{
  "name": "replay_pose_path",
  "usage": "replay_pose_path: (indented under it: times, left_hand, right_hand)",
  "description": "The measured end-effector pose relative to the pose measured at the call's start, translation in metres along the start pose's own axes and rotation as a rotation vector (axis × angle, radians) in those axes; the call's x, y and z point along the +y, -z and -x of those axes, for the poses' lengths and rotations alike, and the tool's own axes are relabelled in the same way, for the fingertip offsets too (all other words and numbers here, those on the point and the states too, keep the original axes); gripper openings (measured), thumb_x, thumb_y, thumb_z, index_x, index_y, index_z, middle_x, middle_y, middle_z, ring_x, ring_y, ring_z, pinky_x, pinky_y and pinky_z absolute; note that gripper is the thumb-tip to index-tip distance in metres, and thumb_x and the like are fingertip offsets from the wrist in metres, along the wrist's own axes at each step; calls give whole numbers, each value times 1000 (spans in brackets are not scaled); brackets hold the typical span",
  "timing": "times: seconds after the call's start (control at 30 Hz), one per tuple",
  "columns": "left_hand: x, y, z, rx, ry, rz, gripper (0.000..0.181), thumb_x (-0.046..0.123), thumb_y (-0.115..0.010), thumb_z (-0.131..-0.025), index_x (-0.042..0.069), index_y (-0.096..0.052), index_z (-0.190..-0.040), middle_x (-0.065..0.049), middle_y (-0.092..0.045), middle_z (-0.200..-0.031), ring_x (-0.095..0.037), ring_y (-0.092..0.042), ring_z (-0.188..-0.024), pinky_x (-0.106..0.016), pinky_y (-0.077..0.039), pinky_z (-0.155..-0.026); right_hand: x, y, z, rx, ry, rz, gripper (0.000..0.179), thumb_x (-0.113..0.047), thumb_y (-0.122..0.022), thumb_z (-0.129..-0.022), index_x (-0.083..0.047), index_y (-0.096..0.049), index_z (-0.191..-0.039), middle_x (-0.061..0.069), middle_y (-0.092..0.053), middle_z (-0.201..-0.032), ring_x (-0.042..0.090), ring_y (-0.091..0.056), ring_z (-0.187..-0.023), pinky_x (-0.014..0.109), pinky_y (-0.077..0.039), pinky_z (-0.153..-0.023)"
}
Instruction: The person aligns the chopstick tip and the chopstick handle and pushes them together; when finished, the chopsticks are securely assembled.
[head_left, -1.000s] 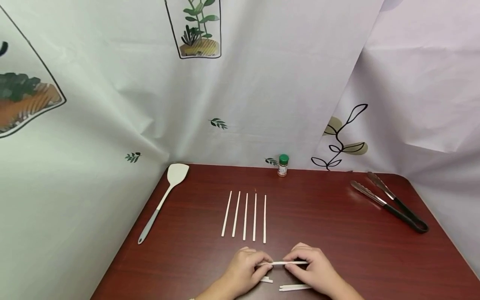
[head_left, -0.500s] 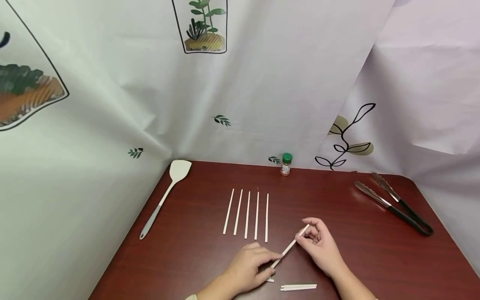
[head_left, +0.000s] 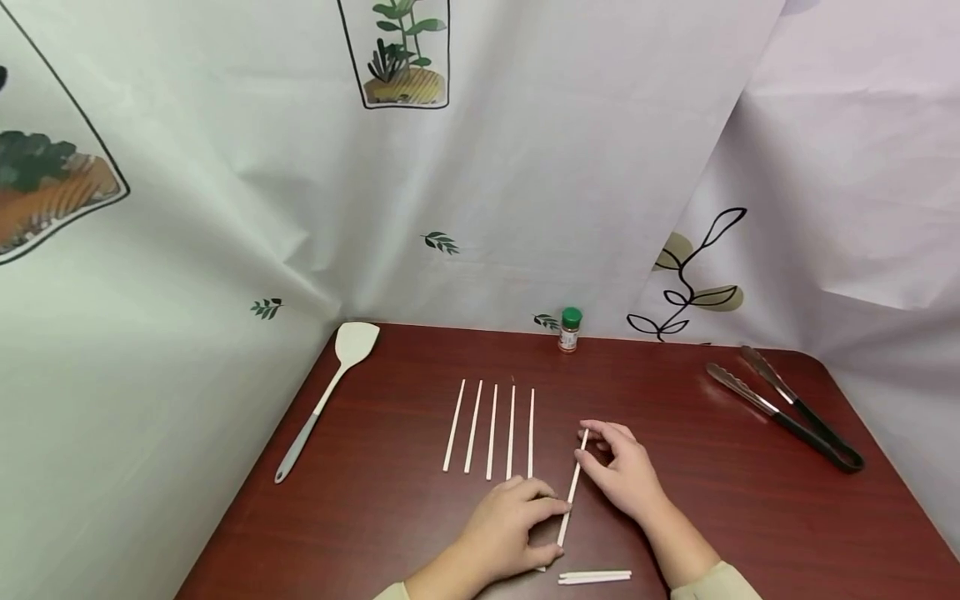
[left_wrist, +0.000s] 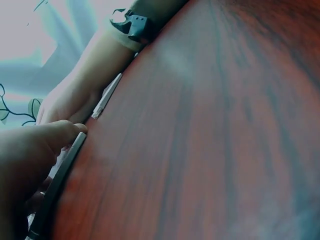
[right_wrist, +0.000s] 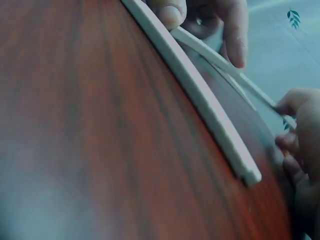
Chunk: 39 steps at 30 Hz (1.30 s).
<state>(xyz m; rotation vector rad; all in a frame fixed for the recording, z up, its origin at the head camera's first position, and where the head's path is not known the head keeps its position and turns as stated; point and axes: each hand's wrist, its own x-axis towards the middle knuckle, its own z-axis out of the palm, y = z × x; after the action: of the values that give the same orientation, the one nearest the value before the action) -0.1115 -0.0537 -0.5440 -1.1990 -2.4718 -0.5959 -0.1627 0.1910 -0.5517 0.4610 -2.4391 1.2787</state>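
Observation:
A thin white stick (head_left: 574, 483) runs lengthwise away from me between my hands. My right hand (head_left: 622, 471) pinches its far part between thumb and fingers. At the near end is my left hand (head_left: 506, 525), its thumb at the tip and index finger on the side. In the right wrist view the held stick (right_wrist: 200, 46) slants between both hands, above a closer stick (right_wrist: 200, 100) on the table. To its left in the head view, several similar sticks (head_left: 491, 433) lie in a row, spaced apart. Another stick end (head_left: 541, 569) shows from under my left hand.
A small bundle of sticks (head_left: 595, 576) lies sideways near the front. A white spatula (head_left: 330, 400) is at the left edge of the dark red table (head_left: 322, 533), tongs (head_left: 787, 408) at the right. At the back stands a green-capped bottle (head_left: 569, 330), before a patterned cloth (head_left: 525, 167).
The held stick has turned from sideways to pointing away from me. My right hand has moved forward, then left with its far end, closer to the row; my left hand has shifted slightly right.

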Motion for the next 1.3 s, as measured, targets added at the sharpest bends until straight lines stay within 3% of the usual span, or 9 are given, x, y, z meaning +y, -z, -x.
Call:
replay_pose_path:
  times: [0.07, 0.13, 0.23, 0.43, 0.67, 0.97, 1.3]
  left_hand:
    - [0, -2, 1, 9, -2, -32, 52, 49, -94, -72, 31, -80, -119, 11, -69, -126, -7, -62, -108, -31, -51, -94]
    - [-2, -4, 1, 16, -13, -53, 50, 51, -93, -72, 32, -81, -117, 10, -68, -131, -9, -60, -112, -32, -50, -93]
    - [-4, -6, 0, 34, -33, -82, 47, 53, -92, -73, 31, -82, -113, 12, -69, -128, -8, -59, -110, -31, -47, -92]
    - [-5, -8, -3, 74, -61, -128, 45, 54, -92, -71, 29, -82, -108, 15, -71, -120, -8, -58, -108, -30, -43, -89]
    - [-4, -9, -8, 83, -37, -174, 37, 49, -88, -76, 28, -81, -106, 16, -73, -116, -11, -61, -113, -35, -45, -93]
    - [-10, -14, -18, 111, -13, -176, 24, 41, -88, -80, 28, -84, -100, 16, -77, -112, -13, -65, -112, -35, -47, -95]
    - [-15, -17, -26, 148, -11, -184, 11, 35, -89, -84, 30, -85, -93, 19, -78, -105, -11, -66, -105, -34, -47, -92]
  right_hand:
    - [0, -4, -3, -7, 33, 113, 42, -10, -88, -82, -2, -75, -122, 8, -73, -119, 31, -61, -116, 41, -49, -99]
    - [-1, -7, -4, -44, 32, 202, 46, -19, -88, -82, -3, -75, -123, 13, -69, -128, 40, -52, -125, 56, -42, -101]
    - [-3, -11, -7, -127, 9, 309, 57, -31, -87, -82, -4, -73, -131, 16, -62, -140, 44, -45, -134, 66, -34, -104]
    - [-8, -13, -7, -217, 23, 395, 75, -37, -83, -83, -3, -64, -146, 15, -55, -152, 41, -43, -137, 67, -31, -107]
    - [-8, -13, -5, -247, 28, 425, 80, -47, -81, -86, -10, -60, -153, 14, -50, -156, 40, -41, -140, 65, -28, -110]
    - [-6, -14, -4, -213, 44, 402, 65, -42, -80, -91, -18, -64, -150, 13, -53, -153, 41, -43, -138, 66, -30, -109]
    - [-4, -13, -5, -173, 58, 395, 56, -40, -83, -89, -22, -72, -141, 14, -57, -149, 41, -46, -135, 68, -33, -106]
